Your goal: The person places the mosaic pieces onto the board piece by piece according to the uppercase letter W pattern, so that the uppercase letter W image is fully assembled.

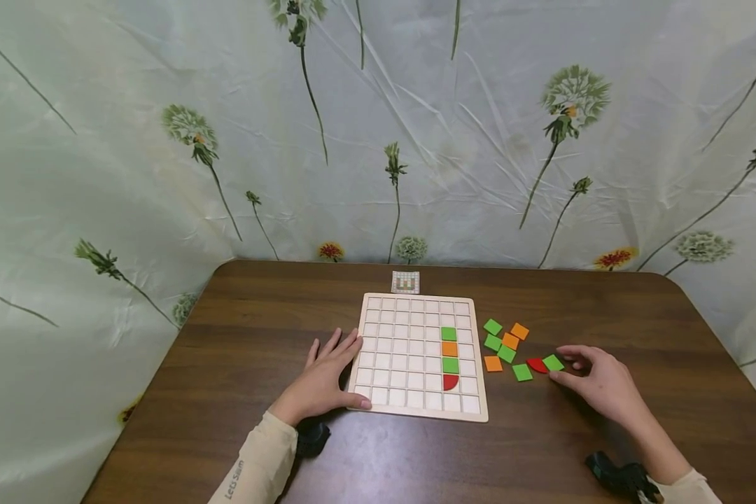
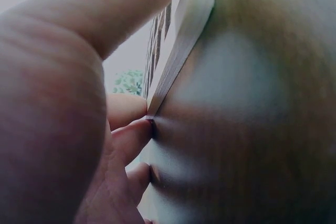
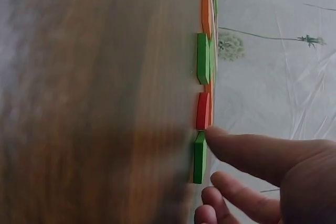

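Note:
A pale wooden grid board (image 1: 390,364) lies on the brown table. One column holds a green square tile (image 1: 449,334), an orange tile (image 1: 449,348), another green tile (image 1: 450,365) and a red quarter-round tile (image 1: 450,382). My left hand (image 1: 321,381) rests at the board's left side, thumb over the near-left corner and fingers stretched along the edge. At the right end of the loose tiles, my right hand (image 1: 598,381) has its thumb and index finger around a green tile (image 1: 553,362) beside a red piece (image 1: 537,365). The right wrist view shows that green tile (image 3: 199,158) flat on the table.
Several loose green and orange tiles, among them an orange one (image 1: 493,364) and a green one (image 1: 522,372), lie right of the board. A small printed pattern card (image 1: 406,282) sits behind it. Dandelion-print cloth (image 1: 466,154) hangs beyond the table's far edge.

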